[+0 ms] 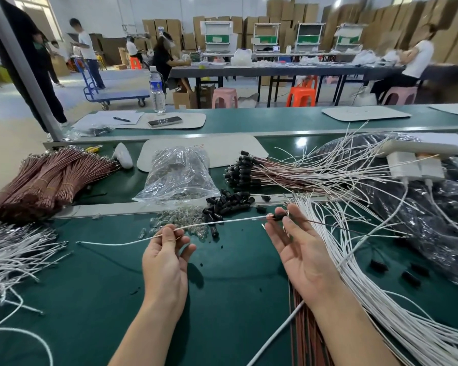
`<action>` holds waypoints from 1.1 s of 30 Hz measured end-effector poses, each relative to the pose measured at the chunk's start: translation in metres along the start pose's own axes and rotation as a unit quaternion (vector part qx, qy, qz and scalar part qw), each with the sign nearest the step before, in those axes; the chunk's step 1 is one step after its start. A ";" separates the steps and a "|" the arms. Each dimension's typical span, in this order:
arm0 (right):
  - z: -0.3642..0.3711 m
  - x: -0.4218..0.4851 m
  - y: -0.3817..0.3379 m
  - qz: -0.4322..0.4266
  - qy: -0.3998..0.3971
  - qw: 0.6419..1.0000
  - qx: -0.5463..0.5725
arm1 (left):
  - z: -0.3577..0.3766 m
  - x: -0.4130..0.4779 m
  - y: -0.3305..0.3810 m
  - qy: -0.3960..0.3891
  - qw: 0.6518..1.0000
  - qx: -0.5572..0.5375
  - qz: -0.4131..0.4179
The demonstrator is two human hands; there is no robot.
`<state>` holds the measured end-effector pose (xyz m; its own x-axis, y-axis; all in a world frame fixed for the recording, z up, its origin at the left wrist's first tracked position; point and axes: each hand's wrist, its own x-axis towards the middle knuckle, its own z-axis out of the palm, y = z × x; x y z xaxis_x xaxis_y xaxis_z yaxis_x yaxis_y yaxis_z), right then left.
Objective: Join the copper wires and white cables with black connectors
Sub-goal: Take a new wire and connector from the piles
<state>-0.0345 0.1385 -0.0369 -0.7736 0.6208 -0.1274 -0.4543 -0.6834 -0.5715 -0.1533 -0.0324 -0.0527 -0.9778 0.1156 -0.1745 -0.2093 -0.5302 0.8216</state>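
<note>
A: Grip first. Right hand [302,249]: thumb and a fingertip pinch one black connector [278,216], and the other fingers are loose. Left hand [167,257]: thumb and fingers pinch the white cable [222,222] partway along. Its free end trails toward the left edge of the tabletop [90,286].

B: Where is the work?

A: In the air above the middle of the tabletop, nearer the front edge. The cable runs from the left hand to the connector's left end. A copper wire [354,228] leaves the other end and points toward the right edge. Cannot tell whether the cable is fully seated.

B: Judgement: the left pinch sits far from the joint, so the cable may bow instead of pushing home. Slide that pinch close to the connector, line the cable up with the opening, push straight, then tug lightly on each side.

A: Noted. Risk: the right pinch holds only the connector, so the copper wire could back out. Spare connectors [228,204] lie just beyond the hands. Finished pieces [249,171] lie toward the far edge, right of the middle.
</note>
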 end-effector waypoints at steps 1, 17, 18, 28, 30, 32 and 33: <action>0.000 0.000 0.000 0.002 0.002 1.000 0.005 | 0.000 0.000 0.000 -0.001 1.000 0.002 0.000; 0.003 -0.003 0.004 0.017 -0.014 1.000 -0.003 | 0.003 -0.005 -0.002 -0.040 0.997 0.062 0.022; 0.003 -0.003 0.004 0.017 -0.015 1.000 -0.001 | 0.003 -0.005 -0.002 -0.039 0.997 0.062 0.025; 0.005 -0.004 0.005 0.025 -0.017 1.000 -0.003 | 0.000 -0.006 0.000 -0.063 0.997 0.049 0.023; 0.006 -0.005 0.006 0.030 -0.019 0.999 -0.010 | 0.000 -0.006 0.002 -0.069 0.997 0.039 0.018; 0.006 -0.005 0.007 0.035 -0.021 0.999 -0.013 | 0.000 -0.006 0.003 -0.072 0.997 0.027 0.012; 0.006 -0.006 0.007 0.037 -0.022 0.999 -0.014 | 0.001 -0.006 0.004 -0.073 0.997 0.022 0.009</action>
<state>-0.0359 0.1279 -0.0358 -0.8234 0.5512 -0.1351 -0.3829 -0.7153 -0.5846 -0.1480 -0.0348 -0.0476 -0.9701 0.2288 -0.0808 -0.1877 -0.4965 0.8475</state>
